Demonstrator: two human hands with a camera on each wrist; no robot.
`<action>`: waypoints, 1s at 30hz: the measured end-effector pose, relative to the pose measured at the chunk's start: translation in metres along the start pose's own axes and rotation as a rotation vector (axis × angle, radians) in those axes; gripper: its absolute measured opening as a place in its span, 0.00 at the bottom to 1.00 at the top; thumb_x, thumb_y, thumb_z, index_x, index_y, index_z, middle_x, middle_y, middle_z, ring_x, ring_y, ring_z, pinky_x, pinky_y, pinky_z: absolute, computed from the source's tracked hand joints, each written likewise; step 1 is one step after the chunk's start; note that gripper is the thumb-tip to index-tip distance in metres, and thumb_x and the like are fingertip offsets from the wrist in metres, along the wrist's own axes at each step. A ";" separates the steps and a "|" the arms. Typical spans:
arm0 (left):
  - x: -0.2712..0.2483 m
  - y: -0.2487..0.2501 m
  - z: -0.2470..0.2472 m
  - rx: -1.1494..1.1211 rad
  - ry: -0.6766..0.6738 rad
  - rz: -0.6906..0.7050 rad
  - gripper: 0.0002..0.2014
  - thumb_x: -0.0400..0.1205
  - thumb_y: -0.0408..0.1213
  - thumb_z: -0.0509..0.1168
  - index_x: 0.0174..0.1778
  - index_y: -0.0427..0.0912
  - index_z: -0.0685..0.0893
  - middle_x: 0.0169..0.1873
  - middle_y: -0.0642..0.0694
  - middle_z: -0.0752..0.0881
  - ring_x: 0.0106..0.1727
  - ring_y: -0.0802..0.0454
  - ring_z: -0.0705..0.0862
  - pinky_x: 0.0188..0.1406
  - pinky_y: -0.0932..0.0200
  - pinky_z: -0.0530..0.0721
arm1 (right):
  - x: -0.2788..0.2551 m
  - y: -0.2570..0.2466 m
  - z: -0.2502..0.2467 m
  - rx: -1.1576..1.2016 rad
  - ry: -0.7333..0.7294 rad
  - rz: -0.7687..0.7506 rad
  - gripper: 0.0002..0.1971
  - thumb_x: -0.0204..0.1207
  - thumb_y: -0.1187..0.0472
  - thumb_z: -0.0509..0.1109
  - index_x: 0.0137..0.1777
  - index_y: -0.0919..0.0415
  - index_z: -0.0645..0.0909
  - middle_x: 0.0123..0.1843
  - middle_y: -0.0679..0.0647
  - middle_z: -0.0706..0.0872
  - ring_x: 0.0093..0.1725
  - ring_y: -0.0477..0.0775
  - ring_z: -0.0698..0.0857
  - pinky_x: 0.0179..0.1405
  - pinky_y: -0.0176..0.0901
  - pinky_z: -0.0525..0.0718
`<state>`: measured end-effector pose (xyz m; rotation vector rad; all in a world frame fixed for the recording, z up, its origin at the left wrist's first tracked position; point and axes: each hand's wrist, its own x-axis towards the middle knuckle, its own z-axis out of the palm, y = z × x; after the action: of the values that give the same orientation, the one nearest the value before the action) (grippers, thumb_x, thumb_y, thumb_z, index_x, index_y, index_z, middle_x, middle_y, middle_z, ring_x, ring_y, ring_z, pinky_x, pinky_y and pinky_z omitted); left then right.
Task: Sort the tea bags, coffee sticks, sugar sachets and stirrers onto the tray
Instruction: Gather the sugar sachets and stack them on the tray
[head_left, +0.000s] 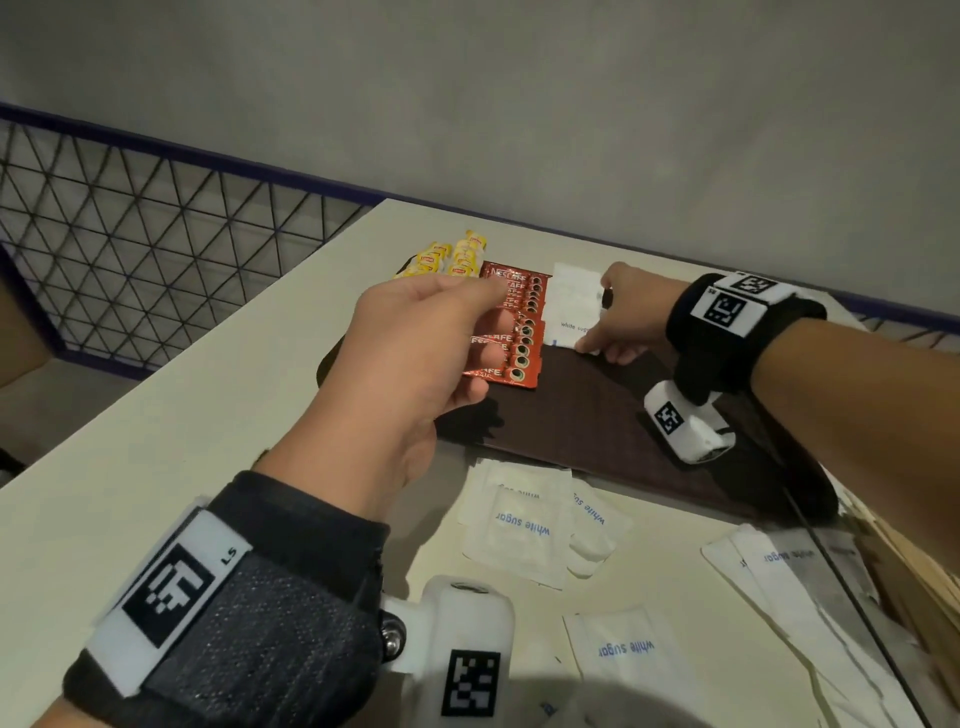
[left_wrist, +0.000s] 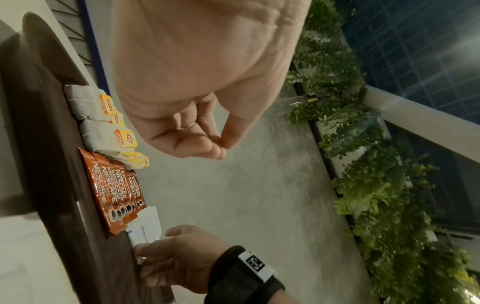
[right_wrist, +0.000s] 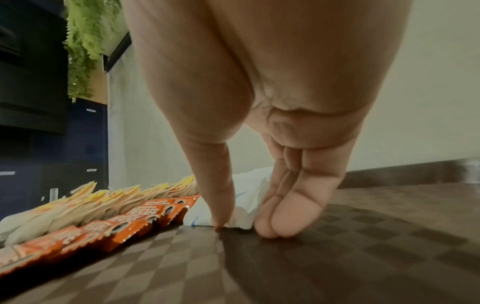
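A dark brown tray (head_left: 597, 415) lies on the cream table. On its far end lie tea bags (head_left: 452, 257) with yellow tags, then a row of red coffee sticks (head_left: 524, 322), then a white sugar sachet (head_left: 574, 304). My right hand (head_left: 602, 325) pinches that sachet's near edge between thumb and fingers, with the tips down on the tray (right_wrist: 337, 257). The sachet (right_wrist: 244, 195) bulges between them. My left hand (head_left: 493, 327) hovers above the coffee sticks (left_wrist: 114, 191) with curled fingers. In the left wrist view it (left_wrist: 221, 144) holds nothing.
Loose sugar sachets (head_left: 524, 519) lie on the table in front of the tray, with more (head_left: 779, 571) to the right. Wooden stirrers (head_left: 914, 582) sit at the right edge. A wire mesh fence (head_left: 130, 234) runs beyond the table's left side.
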<state>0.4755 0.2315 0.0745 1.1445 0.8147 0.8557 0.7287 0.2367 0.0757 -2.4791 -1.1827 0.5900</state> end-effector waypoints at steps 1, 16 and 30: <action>-0.001 0.000 0.001 0.023 -0.014 0.014 0.04 0.84 0.41 0.73 0.50 0.46 0.90 0.34 0.50 0.91 0.28 0.58 0.83 0.22 0.62 0.77 | -0.003 -0.002 -0.001 -0.053 0.014 -0.003 0.40 0.71 0.64 0.84 0.75 0.65 0.62 0.44 0.63 0.90 0.34 0.57 0.90 0.38 0.53 0.93; -0.031 0.023 0.015 1.331 -0.414 0.057 0.18 0.76 0.57 0.78 0.39 0.42 0.93 0.37 0.45 0.93 0.41 0.48 0.93 0.36 0.55 0.93 | -0.190 0.004 0.018 -0.531 -0.225 -0.380 0.18 0.76 0.42 0.77 0.54 0.57 0.88 0.45 0.52 0.92 0.43 0.53 0.89 0.45 0.49 0.90; -0.073 -0.011 0.019 1.749 -0.538 0.154 0.20 0.75 0.43 0.79 0.61 0.41 0.87 0.50 0.43 0.90 0.50 0.43 0.89 0.52 0.44 0.93 | -0.210 -0.006 0.056 -0.336 -0.151 -0.178 0.15 0.66 0.64 0.82 0.51 0.64 0.83 0.41 0.57 0.86 0.39 0.58 0.85 0.33 0.40 0.80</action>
<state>0.4613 0.1566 0.0755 2.7932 0.9430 -0.3479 0.5776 0.0802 0.0772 -2.5927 -1.6625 0.5767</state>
